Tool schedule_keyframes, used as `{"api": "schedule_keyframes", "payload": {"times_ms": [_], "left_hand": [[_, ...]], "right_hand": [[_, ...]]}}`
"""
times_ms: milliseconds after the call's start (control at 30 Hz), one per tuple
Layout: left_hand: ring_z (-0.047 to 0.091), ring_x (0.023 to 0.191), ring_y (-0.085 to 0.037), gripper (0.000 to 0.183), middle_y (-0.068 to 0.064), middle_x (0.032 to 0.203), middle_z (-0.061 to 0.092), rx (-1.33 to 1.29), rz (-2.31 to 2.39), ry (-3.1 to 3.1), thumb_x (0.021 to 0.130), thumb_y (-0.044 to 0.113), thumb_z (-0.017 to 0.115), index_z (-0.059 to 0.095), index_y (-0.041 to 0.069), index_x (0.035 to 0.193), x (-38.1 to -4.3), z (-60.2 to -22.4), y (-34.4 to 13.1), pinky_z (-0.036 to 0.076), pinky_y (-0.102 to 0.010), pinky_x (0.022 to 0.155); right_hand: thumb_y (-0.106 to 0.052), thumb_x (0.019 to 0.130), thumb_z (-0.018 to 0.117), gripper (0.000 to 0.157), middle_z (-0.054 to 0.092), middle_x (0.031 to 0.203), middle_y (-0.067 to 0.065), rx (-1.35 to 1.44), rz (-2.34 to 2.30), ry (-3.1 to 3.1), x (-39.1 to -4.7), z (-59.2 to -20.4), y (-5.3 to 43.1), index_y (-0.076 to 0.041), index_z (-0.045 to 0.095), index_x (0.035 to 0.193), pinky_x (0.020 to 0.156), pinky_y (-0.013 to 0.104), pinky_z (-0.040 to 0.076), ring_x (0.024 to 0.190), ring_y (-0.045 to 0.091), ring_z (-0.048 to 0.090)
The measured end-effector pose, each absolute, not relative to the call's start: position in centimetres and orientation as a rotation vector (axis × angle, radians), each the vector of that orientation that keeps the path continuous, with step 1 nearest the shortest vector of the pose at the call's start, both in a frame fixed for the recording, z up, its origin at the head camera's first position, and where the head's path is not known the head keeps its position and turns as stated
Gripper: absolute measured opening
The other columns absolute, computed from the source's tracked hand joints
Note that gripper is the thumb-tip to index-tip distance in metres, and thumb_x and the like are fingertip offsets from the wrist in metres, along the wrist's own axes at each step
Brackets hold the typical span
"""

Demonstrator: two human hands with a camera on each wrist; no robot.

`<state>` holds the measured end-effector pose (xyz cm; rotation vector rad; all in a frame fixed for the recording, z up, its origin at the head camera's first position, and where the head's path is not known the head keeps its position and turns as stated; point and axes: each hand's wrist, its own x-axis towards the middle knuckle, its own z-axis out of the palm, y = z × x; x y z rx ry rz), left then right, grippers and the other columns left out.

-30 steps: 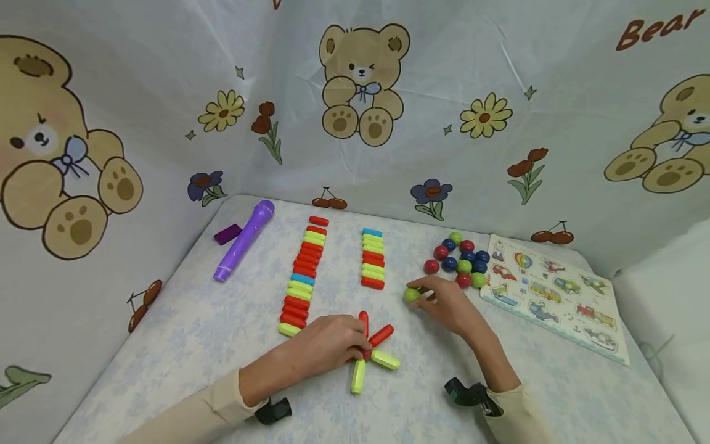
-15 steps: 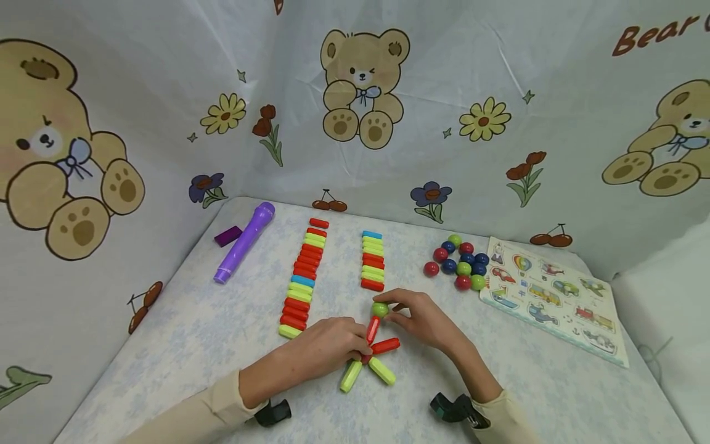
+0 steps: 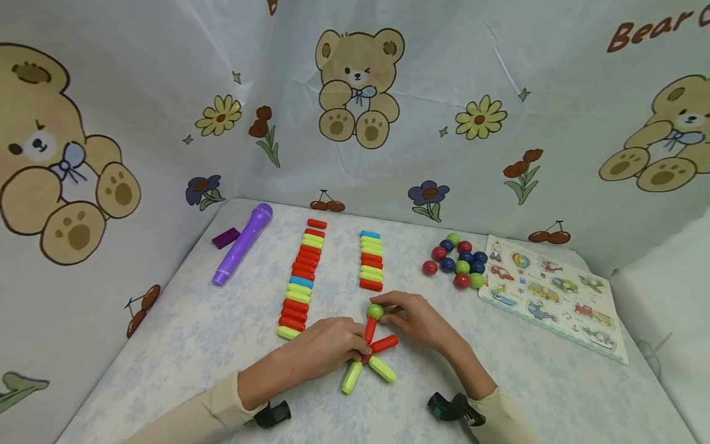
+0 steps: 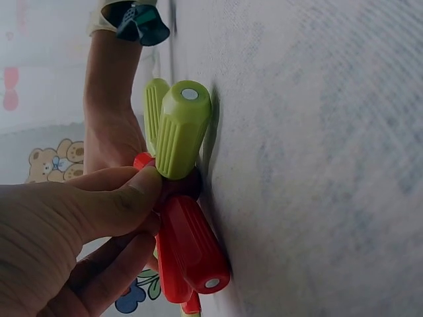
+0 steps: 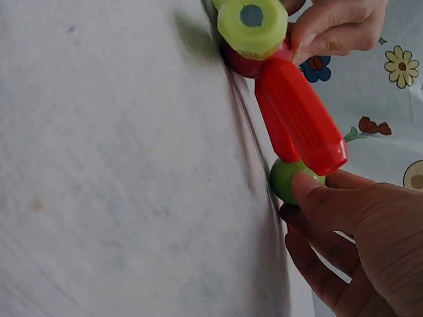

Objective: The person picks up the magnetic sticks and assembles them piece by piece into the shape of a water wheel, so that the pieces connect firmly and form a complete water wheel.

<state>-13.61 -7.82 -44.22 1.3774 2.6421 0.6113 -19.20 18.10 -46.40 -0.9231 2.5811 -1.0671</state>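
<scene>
My left hand [image 3: 327, 345] pinches a dark red ball [image 3: 365, 358] at the hub of a small star of magnetic rods. Two red rods [image 3: 384, 344] and two yellow-green rods [image 3: 383, 369] show sticking out from that ball; fingers hide part of the hub. My right hand [image 3: 418, 317] holds a green ball [image 3: 375, 311] between thumb and fingers, at the far end of one red rod [image 3: 370, 331]. In the right wrist view, the green ball [image 5: 289, 181] sits right against that rod's tip, low over the tabletop.
Two columns of red, yellow-green and blue rods [image 3: 302, 281] [image 3: 371, 259] lie beyond the hands. Several loose balls [image 3: 462, 267] are clustered at right beside a picture board [image 3: 554, 296]. A purple toy microphone [image 3: 242, 245] and a dark purple block [image 3: 225, 238] lie at far left.
My right hand has brought the green ball leftward from near the loose balls to the red rod's tip. The star has turned slightly under my left hand, which keeps its hold.
</scene>
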Motion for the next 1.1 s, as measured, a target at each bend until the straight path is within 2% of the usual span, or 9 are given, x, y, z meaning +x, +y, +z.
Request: {"api": "schedule_keyframes", "payload": {"times_ms": [167,367,533,600,767,1100], "left_hand": [[0.062,0.089,0.000,0.011,0.013,0.098,0.073,1.384,0.628,2.645,0.095,0.020,0.083,0.086,0.019,0.106,-13.6,-44.4,-7.9,0.051,-0.012,0.080],[0.059,0.086,0.000,0.009,0.012,0.095,0.070,1.405,0.658,2.670,0.095,0.020,0.084,0.086,0.019,0.104,-13.4,-44.6,-8.0,0.049,-0.010,0.077],[0.057,0.083,-0.001,0.011,0.011,0.092,0.067,1.431,0.650,2.698,0.095,0.021,0.084,0.086,0.019,0.105,-13.3,-44.7,-8.0,0.047,-0.008,0.074],[0.057,0.083,-0.001,0.011,0.011,0.091,0.066,1.430,0.646,2.704,0.095,0.022,0.084,0.086,0.020,0.106,-13.2,-44.7,-8.0,0.047,-0.008,0.073],[0.059,0.087,-0.001,0.013,0.010,0.094,0.066,1.414,0.620,2.713,0.096,0.024,0.083,0.086,0.022,0.108,-13.2,-44.8,-8.0,0.049,-0.009,0.076],[0.059,0.085,-0.001,0.015,0.011,0.094,0.067,1.435,0.613,2.756,0.094,0.026,0.085,0.087,0.022,0.109,-13.2,-45.0,-8.0,0.048,-0.008,0.076]], "right_hand": [[-0.003,0.099,0.076,0.037,0.076,0.128,0.009,-0.813,-1.057,2.731,-20.0,-46.1,19.6,-0.007,0.073,0.136,0.097,0.046,0.062,0.112,0.027,0.074],[-0.001,0.099,0.075,0.033,0.074,0.125,0.016,-0.481,-0.972,3.068,-21.7,-45.9,23.4,-0.006,0.075,0.132,0.090,0.051,0.062,0.111,0.034,0.069],[-0.001,0.101,0.073,0.032,0.068,0.131,0.024,-0.244,-0.844,3.248,-22.4,-45.6,26.7,-0.003,0.074,0.133,0.096,0.058,0.057,0.115,0.041,0.063],[-0.002,0.101,0.073,0.032,0.067,0.135,0.026,-0.218,-0.795,3.254,-22.5,-45.6,27.7,0.000,0.073,0.133,0.103,0.062,0.053,0.122,0.044,0.061],[-0.002,0.101,0.074,0.036,0.064,0.138,0.030,-0.234,-0.751,3.171,-22.6,-45.7,29.0,0.003,0.070,0.136,0.109,0.066,0.048,0.129,0.048,0.056],[-0.001,0.097,0.078,0.037,0.066,0.129,0.026,-0.255,-0.739,3.145,-22.7,-46.2,29.1,0.001,0.072,0.133,0.099,0.060,0.055,0.114,0.041,0.062]]}}
